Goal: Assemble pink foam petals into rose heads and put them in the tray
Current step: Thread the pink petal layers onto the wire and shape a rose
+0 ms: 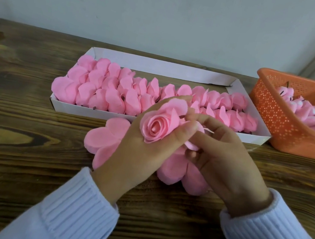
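Pale ribbed left sleeve [70,214] and right sleeve [269,236] sit closest to the lens, one on each wrist. The left hand [137,157] grips the rose head [159,125], with the thumb pressed across its right flank and the other fingers curled behind it, mostly hidden. The right hand [227,165] has its fingers curled inward, tips at the back of the rose, and its thumb and forefinger seem to pinch a loose petal [191,145] just under the left thumb tip. A thin pale sliver pokes out above the right forefinger; stem or petal edge, cannot tell. Risks: the foam looks soft, so hard thumb pressure could dent or crease the outer layer. If the left grip eases while the right hand tugs, the spiral may unwind. The pinched petal could tear or wrap off-centre. The flat petal stacks [105,138] lie directly under both palms, so a dropped wrist could crush or sweep them. The tray [180,67] beyond the fingertips is packed with rose heads, so placing this one may knock its neighbours. Look of the rose: a tight spiral centre facing the camera, outer petals flaring, one standing up past the left fingertips, and the right side loose and not closed. It is held in the air above the table [30,121], on the near side of the tray's front wall and not in it. An orange basket [274,115] of buds sits well right of the right knuckles.
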The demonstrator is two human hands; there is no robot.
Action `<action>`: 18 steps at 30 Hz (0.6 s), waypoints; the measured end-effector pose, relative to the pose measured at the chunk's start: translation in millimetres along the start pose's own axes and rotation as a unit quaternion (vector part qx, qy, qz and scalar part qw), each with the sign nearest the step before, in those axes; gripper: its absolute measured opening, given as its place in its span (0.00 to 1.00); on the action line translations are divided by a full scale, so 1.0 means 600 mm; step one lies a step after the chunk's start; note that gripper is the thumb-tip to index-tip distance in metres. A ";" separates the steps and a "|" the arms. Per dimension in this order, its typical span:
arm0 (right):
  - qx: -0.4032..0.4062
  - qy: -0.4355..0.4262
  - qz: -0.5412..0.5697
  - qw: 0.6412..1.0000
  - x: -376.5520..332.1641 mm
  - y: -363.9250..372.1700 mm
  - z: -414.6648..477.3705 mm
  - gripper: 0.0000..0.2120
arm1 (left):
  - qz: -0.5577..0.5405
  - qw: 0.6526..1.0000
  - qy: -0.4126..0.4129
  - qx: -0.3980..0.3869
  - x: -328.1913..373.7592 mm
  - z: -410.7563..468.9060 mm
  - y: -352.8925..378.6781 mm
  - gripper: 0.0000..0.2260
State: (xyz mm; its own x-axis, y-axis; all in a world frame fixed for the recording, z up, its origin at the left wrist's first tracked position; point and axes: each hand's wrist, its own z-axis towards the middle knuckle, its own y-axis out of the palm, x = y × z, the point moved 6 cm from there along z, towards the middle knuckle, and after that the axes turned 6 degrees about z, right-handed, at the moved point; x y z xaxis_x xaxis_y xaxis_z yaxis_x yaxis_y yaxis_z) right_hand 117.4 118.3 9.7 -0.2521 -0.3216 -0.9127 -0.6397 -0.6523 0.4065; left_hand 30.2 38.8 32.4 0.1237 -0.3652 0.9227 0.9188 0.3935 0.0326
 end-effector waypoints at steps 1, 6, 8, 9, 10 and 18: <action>0.012 -0.044 -0.050 0.998 -0.007 -0.003 -0.002 0.08 | -0.005 1.000 -0.001 0.007 0.003 -0.001 0.000 0.11; 0.076 -0.229 -0.203 0.949 -0.042 0.001 -0.020 0.11 | -0.014 0.998 -0.025 0.052 -0.003 0.002 -0.009 0.07; 0.091 -0.274 -0.226 0.930 -0.049 0.005 -0.026 0.11 | 0.003 0.999 -0.020 0.048 -0.004 0.002 -0.007 0.05; 0.098 -0.292 -0.234 0.922 -0.053 0.007 -0.029 0.11 | 0.009 0.999 -0.015 0.040 -0.003 0.002 -0.006 0.06; 0.105 -0.308 -0.242 0.914 -0.056 0.007 -0.032 0.10 | 0.014 1.000 -0.006 0.026 -0.001 0.001 -0.004 0.08; 0.072 -0.371 -0.215 0.900 -0.071 0.016 -0.042 0.12 | 0.010 0.998 -0.017 -0.059 -0.016 0.004 0.005 0.04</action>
State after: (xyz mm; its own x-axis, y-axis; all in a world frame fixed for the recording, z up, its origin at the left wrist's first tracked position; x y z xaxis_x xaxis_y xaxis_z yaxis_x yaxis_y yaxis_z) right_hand 140.3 108.3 53.3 -0.3413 0.5218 -0.7818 -0.8678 -0.4945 0.0488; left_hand 31.1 45.4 24.6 0.1311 -0.3297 0.9349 0.9542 0.2979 -0.0287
